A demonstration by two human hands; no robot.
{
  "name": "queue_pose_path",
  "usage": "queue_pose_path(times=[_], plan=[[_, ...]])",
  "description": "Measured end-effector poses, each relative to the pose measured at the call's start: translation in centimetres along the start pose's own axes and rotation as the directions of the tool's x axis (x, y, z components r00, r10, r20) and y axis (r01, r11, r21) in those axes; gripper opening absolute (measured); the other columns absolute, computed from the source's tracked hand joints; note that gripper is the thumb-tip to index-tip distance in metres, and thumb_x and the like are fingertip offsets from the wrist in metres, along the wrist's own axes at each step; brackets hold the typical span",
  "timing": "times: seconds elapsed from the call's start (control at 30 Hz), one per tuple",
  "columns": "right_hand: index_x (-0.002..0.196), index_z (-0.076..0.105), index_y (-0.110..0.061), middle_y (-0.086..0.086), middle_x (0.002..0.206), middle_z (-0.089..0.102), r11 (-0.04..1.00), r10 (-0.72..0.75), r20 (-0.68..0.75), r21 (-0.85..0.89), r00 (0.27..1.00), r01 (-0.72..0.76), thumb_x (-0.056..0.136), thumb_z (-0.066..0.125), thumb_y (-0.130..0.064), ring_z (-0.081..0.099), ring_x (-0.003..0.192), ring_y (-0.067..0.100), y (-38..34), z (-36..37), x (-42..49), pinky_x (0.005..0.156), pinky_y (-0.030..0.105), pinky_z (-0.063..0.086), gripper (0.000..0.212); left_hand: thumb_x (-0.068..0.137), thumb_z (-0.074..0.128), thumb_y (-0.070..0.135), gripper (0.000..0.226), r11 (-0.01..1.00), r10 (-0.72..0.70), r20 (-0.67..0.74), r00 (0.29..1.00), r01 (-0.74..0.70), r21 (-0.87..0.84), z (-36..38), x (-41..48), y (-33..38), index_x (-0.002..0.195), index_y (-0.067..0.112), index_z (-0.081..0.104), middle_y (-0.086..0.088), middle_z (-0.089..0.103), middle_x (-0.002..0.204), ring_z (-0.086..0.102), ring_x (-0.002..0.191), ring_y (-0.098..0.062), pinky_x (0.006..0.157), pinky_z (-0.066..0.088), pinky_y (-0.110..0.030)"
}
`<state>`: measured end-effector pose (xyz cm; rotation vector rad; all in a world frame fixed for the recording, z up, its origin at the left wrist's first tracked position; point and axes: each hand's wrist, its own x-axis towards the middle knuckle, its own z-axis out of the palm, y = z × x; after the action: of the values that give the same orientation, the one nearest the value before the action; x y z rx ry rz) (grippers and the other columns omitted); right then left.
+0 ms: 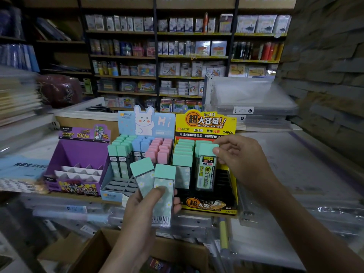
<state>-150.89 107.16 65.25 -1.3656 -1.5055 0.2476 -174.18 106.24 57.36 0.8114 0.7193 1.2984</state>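
Head view: mint lead case (206, 170), seemingly light, stiff and slick, is being pinched by its cap, the apt hold, in the right hand (239, 154), at the yellow display box (204, 123); two matching cases (159, 186) are being gripped in the left hand (143, 207).

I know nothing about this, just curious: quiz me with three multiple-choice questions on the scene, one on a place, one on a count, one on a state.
1. Which colour of display box is the right hand at?
A purple B blue C yellow
2. How many cases does the left hand hold?
A one B two C four
3. What is the right hand doing?
A lying flat B pinching the cap of a case C making an empty fist

Answers:
1 C, it is at the rows of the yellow box.
2 B, two mint-capped cases sit side by side under its thumb.
3 B, its fingertips close on the mint cap.
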Motion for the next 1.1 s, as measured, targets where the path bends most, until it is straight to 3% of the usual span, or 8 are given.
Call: queue_pose_path(times=[0.17,0.53,0.73,0.8,0.97,1.1], plan=[[0.099,0.071,-0.016,-0.002,0.081,0.071,1.0,-0.026,-0.04,-0.007,0.999,0.026,0.089,0.072,-0.008,0.069,0.073,0.008,0.04,0.05,0.05,0.067,0.023,0.059,0.012,0.092,0.064,0.008,0.023,1.0,-0.007,0.006,1.0,0.007,0.006,-0.1,0.09,-0.14,0.113,0.004,0.072,-0.028,0.074,0.096,0.074,0.076,-0.034,0.063,0.061,-0.036],[0.1,0.073,-0.015,-0.002,0.082,0.072,1.0,-0.022,0.0,-0.015,1.0,0.022,0.088,0.073,-0.009,0.069,0.074,0.011,0.04,0.07,-0.02,0.071,0.032,0.061,0.013,0.094,0.063,0.007,0.019,1.0,-0.005,0.012,1.0,0.005,0.007,0.34,0.16,-0.25,0.111,0.005,0.073,-0.026,0.074,0.091,0.074,0.074,-0.033,0.063,0.061,-0.036],[0.105,0.072,-0.023,-0.007,0.075,0.065,0.989,-0.089,-0.048,-0.123,0.995,0.083,0.089,0.072,-0.011,0.06,0.073,0.001,0.04,0.48,-0.15,0.066,0.017,0.052,0.02,0.094,0.064,0.007,0.016,1.0,-0.001,0.008,1.0,0.001,0.021,0.28,0.16,-0.2,0.101,0.01,0.078,-0.025,0.075,0.093,0.075,0.076,-0.035,0.063,0.062,-0.037],[0.104,0.068,-0.023,-0.005,0.073,0.063,0.98,-0.131,-0.03,-0.158,0.991,0.124,0.088,0.072,-0.009,0.061,0.071,0.004,-0.13,0.46,-0.18,0.065,0.018,0.051,0.022,0.093,0.065,0.009,0.017,1.0,0.005,0.01,1.0,-0.005,0.031,0.27,0.11,-0.15,0.098,0.014,0.08,-0.024,0.075,0.093,0.075,0.078,-0.035,0.064,0.062,-0.038],[0.096,0.071,-0.021,-0.007,0.097,0.064,0.949,-0.167,0.056,-0.26,0.984,0.176,0.088,0.073,-0.01,0.061,0.082,0.002,-0.2,0.52,-0.27,0.073,0.017,0.052,0.014,0.081,0.072,0.017,0.02,1.0,0.009,0.018,1.0,-0.01,0.03,0.5,-0.04,-0.03,0.1,0.014,0.079,-0.023,0.076,0.097,0.076,0.081,-0.035,0.063,0.062,-0.036],[0.099,0.073,-0.017,-0.003,0.096,0.064,0.946,-0.172,0.056,-0.269,0.984,0.181,0.089,0.071,-0.009,0.061,0.084,0.003,-0.28,0.72,-0.34,0.076,0.015,0.052,0.013,0.082,0.073,0.02,0.033,0.999,-0.004,0.045,0.999,0.003,0.036,0.53,-0.17,-0.03,0.114,0.011,0.074,-0.022,0.077,0.102,0.076,0.088,-0.036,0.066,0.062,-0.036]])
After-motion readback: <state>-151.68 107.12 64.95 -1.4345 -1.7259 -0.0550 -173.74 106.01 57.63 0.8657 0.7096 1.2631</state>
